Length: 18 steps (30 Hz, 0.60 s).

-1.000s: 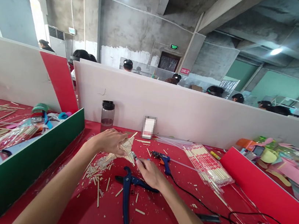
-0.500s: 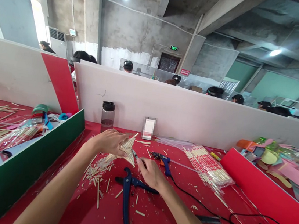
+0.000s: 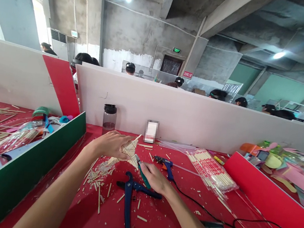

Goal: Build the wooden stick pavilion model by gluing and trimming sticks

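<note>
My left hand (image 3: 111, 144) is closed on a star-shaped piece of glued thin wooden sticks (image 3: 130, 148), its fingers over the left part. A pair of green-handled pliers (image 3: 144, 176) is gripped in my right hand (image 3: 154, 176), the metal tip at the star's lower right point. I cannot tell whether the jaws touch the wood. Below both hands lies a blue pipe cutter (image 3: 127, 205), its handles spread. Wood scraps and offcuts (image 3: 98, 172) are heaped under my left hand. Beyond my right hand rests a blue glue gun (image 3: 168, 167).
A bottle (image 3: 109, 117) and a white upright object (image 3: 151, 132) stand by the white partition (image 3: 197, 116). Bagged sticks (image 3: 214, 172) lie at right, near a black cord (image 3: 201, 204). Green (image 3: 28, 168) and red (image 3: 268, 190) dividers flank the table. People sit beyond the partition.
My right hand has turned and shifted slightly right, showing more of the green handle. The star and my left hand have stayed in place.
</note>
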{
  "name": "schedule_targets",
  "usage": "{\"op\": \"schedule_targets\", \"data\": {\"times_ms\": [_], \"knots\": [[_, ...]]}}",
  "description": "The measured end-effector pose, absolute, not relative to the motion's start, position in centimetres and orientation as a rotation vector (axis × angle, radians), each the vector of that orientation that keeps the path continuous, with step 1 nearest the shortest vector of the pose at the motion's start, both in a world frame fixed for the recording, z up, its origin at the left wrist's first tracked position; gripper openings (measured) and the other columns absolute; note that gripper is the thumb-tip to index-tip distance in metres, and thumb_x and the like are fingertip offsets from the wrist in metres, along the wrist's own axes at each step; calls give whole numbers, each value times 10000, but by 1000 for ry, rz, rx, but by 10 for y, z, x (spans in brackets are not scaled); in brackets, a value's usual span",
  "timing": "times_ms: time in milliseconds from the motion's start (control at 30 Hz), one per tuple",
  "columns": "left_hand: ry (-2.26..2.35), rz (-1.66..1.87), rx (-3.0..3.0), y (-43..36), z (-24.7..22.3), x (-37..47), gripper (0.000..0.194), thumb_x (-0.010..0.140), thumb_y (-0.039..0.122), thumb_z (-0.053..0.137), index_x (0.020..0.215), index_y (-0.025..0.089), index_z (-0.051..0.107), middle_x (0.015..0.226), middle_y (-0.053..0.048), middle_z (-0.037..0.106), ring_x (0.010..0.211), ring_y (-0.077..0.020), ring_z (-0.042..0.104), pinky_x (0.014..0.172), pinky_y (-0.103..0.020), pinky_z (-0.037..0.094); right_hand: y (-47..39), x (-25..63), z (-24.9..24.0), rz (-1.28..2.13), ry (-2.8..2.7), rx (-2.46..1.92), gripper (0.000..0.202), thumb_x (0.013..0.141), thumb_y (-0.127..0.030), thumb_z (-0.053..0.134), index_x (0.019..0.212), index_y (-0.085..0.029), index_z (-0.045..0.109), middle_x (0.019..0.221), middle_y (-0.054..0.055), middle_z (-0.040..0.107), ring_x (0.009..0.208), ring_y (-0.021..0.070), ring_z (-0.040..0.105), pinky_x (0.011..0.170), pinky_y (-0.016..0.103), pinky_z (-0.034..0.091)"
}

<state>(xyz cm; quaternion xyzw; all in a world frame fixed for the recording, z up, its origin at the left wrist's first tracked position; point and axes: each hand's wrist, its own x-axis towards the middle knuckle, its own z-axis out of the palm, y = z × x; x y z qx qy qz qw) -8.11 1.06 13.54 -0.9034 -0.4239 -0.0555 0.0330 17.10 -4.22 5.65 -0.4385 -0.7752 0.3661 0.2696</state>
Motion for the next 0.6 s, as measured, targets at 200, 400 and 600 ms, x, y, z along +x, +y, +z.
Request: {"op": "schedule_targets", "data": {"times_ms": [200,400,600], "knots": [[-1301,-147,-2762,12,133,-82,876,773,791,535,1431,213,490,1191,-171,712,1080,-388,660,903,-440,446,-42,175,58,974,-2143,-1205,559,1006,-620,286,776,-208,586,749,13,630,713,188,577,665,279,420],[-1286,-138,-2733,9,135,-80,845,791,786,518,1408,209,502,1202,-163,707,1101,-382,650,929,-439,439,-41,173,57,943,-2154,-1128,501,1022,-559,299,809,-206,584,785,9,633,750,188,575,718,289,422],[-1279,-134,-2739,11,133,-80,852,795,789,507,1393,182,515,1179,-181,714,1076,-398,658,920,-459,443,-45,171,55,974,-2102,-1144,421,1021,-510,343,1000,-209,637,958,34,689,904,217,618,842,315,447]]}}
